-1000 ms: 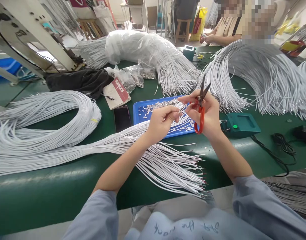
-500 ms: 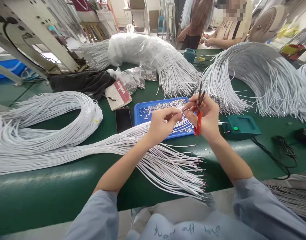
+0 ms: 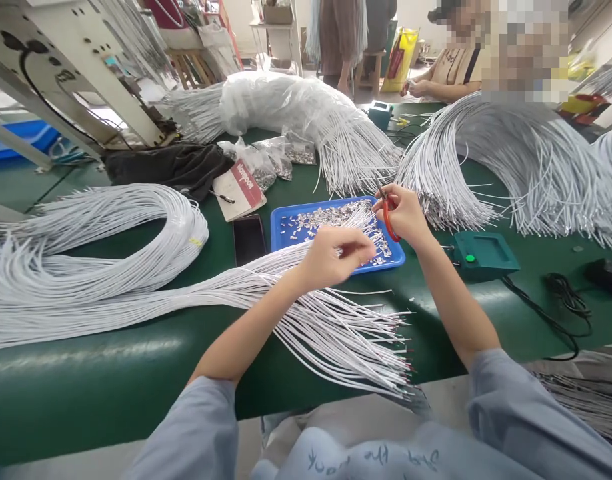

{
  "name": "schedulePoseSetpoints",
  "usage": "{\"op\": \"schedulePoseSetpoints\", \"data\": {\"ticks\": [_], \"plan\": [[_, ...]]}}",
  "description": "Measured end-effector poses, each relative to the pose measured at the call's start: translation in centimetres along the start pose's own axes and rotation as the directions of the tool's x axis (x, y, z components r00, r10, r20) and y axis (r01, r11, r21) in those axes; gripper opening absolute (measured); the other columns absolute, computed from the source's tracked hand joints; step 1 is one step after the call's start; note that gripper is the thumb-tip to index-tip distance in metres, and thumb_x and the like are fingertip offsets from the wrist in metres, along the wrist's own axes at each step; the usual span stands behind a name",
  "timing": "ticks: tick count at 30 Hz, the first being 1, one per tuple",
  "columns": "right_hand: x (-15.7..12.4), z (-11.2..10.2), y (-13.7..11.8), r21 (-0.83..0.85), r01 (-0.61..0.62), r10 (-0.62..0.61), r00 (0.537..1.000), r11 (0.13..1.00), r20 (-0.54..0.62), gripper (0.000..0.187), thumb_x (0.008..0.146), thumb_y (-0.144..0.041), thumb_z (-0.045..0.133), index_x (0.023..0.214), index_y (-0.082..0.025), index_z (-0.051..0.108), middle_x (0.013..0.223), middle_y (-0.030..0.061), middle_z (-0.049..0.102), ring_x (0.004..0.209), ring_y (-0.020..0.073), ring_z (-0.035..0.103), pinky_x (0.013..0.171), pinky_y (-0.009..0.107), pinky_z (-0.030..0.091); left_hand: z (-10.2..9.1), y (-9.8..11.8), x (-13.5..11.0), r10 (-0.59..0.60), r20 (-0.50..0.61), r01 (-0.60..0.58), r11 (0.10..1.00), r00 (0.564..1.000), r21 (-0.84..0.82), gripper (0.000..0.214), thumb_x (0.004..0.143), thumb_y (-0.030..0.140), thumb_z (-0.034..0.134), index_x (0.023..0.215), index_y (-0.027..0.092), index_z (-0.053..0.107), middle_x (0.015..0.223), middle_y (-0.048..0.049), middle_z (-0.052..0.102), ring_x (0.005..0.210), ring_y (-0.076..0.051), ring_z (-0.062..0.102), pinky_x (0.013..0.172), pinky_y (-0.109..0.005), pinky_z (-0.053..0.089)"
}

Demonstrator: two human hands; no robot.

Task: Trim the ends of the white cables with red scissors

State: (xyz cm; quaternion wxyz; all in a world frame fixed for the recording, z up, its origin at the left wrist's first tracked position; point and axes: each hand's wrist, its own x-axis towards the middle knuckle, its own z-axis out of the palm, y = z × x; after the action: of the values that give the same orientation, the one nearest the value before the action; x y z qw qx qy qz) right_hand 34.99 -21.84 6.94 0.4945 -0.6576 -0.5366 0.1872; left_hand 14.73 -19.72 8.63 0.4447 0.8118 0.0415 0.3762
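My right hand (image 3: 405, 215) is closed around red-handled scissors (image 3: 387, 220), their blades tucked down toward the blue tray (image 3: 281, 227) of small metal terminals. My left hand (image 3: 333, 257) hovers over the tray's near edge with fingers curled in a pinch on a thin white wire. A long bundle of white wires (image 3: 136, 300) runs from the left under my left hand and fans out with stripped ends (image 3: 386, 353) over the table's front edge.
A green box with a green button (image 3: 483, 255) sits right of the tray, with a black cable (image 3: 561, 300) beyond it. A dark phone (image 3: 249, 238), a notebook (image 3: 239, 190), and bags of parts lie behind. Large wire bundles (image 3: 511, 160) fill the back. Other people work at the far side.
My right hand lowered the scissors from upright with open blades to tucked down over the tray. My left hand dropped slightly toward the tray's near edge.
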Motion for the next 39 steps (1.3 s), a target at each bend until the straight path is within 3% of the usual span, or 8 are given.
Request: {"op": "schedulePoseSetpoints", "data": {"ticks": [3, 6, 10, 13, 17, 21, 26, 39], "plan": [[0.6, -0.2, 1.2, -0.18, -0.038, 0.036, 0.999, 0.983, -0.012, 0.025, 0.063, -0.013, 0.054, 0.087, -0.018, 0.06, 0.065, -0.0006, 0.062, 0.064, 0.0163, 0.058, 0.064, 0.031, 0.045, 2.0, -0.1, -0.7, -0.051, 0.397, 0.081, 0.995, 0.916, -0.058, 0.013, 0.084, 0.018, 0.064, 0.073, 0.013, 0.068, 0.065, -0.0009, 0.066, 0.053, -0.005, 0.05, 0.053, -0.017, 0.042], [0.7, -0.3, 1.8, -0.251, -0.053, 0.045, 0.998, 0.967, -0.038, 0.025, 0.064, -0.014, 0.056, 0.087, -0.017, 0.065, 0.063, 0.0007, 0.062, 0.065, 0.0191, 0.059, 0.066, 0.034, 0.044, 4.1, -0.7, -1.6, -0.102, 0.706, 0.167, 0.986, 0.701, -0.024, 0.011, 0.085, 0.016, 0.062, 0.079, 0.013, 0.07, 0.074, -0.0024, 0.07, 0.061, -0.007, 0.057, 0.06, -0.017, 0.044], [0.7, -0.4, 2.0, -0.283, -0.07, 0.06, 0.997, 0.957, -0.042, 0.025, 0.062, -0.012, 0.058, 0.086, -0.017, 0.066, 0.068, 0.0041, 0.067, 0.072, 0.0238, 0.064, 0.067, 0.035, 0.045, 6.0, -1.3, -2.5, -0.177, 0.868, 0.16, 0.98, 0.464, 0.114, 0.009, 0.083, 0.016, 0.063, 0.079, 0.014, 0.071, 0.076, -0.0021, 0.072, 0.064, -0.01, 0.06, 0.062, -0.02, 0.043], [0.7, -0.6, 1.6, -0.273, -0.073, 0.06, 0.997, 0.959, -0.054, 0.027, 0.064, -0.01, 0.055, 0.088, -0.017, 0.065, 0.076, 0.0059, 0.07, 0.075, 0.0242, 0.065, 0.067, 0.035, 0.047, 6.4, -1.4, -2.7, -0.197, 0.907, 0.148, 0.977, 0.371, 0.152, 0.01, 0.085, 0.019, 0.063, 0.083, 0.016, 0.072, 0.082, -0.0018, 0.074, 0.07, -0.012, 0.063, 0.064, -0.021, 0.044], [0.4, -1.0, 0.6, -0.238, -0.036, 0.01, 0.994, 0.971, -0.109, 0.022, 0.067, -0.011, 0.054, 0.087, -0.019, 0.061, 0.071, 0.0027, 0.067, 0.07, 0.0197, 0.063, 0.069, 0.034, 0.047, 5.4, -1.7, -1.7, -0.385, 0.77, 0.027, 0.901, 0.509, 0.433, 0.021, 0.093, 0.033, 0.056, 0.093, 0.021, 0.073, 0.098, -0.0011, 0.075, 0.086, -0.014, 0.068, 0.075, -0.02, 0.047], [-0.1, -1.5, -0.7, -0.163, 0.017, -0.048, 0.982, 0.987, -0.185, 0.015, 0.07, -0.015, 0.059, 0.084, -0.021, 0.058, 0.063, -0.0024, 0.058, 0.061, 0.0147, 0.055, 0.064, 0.032, 0.045, 3.1, -3.5, -0.3, -0.619, 0.422, 0.076, 0.616, 0.662, 0.784, 0.034, 0.097, 0.02, 0.038, 0.103, 0.009, 0.07, 0.107, -0.0167, 0.07, 0.1, -0.027, 0.067, 0.082, -0.034, 0.049], [-0.8, -1.6, -1.8, -0.044, 0.075, -0.083, 0.973, 0.996, -0.217, 0.015, 0.07, -0.018, 0.06, 0.085, -0.021, 0.058, 0.063, -0.0035, 0.056, 0.06, 0.0125, 0.052, 0.061, 0.03, 0.044, 0.9, -5.6, 0.1, -0.737, 0.286, 0.101, 0.432, 0.613, 0.896, 0.023, 0.082, 0.011, 0.055, 0.096, 0.012, 0.073, 0.101, -0.0166, 0.071, 0.097, -0.03, 0.068, 0.078, -0.033, 0.05], [-1.4, -1.6, -2.8, 0.006, 0.108, -0.104, 0.974, 0.994, -0.2, 0.015, 0.07, -0.016, 0.058, 0.084, -0.021, 0.058, 0.066, -0.0018, 0.056, 0.062, 0.0136, 0.053, 0.065, 0.033, 0.046, 1.2, -6.9, -0.3, -0.74, 0.307, 0.064, 0.426, 0.599, 0.902, 0.027, 0.077, 0.004, 0.051, 0.091, 0.013, 0.073, 0.098, -0.0158, 0.072, 0.097, -0.026, 0.068, 0.076, -0.028, 0.047]]}}
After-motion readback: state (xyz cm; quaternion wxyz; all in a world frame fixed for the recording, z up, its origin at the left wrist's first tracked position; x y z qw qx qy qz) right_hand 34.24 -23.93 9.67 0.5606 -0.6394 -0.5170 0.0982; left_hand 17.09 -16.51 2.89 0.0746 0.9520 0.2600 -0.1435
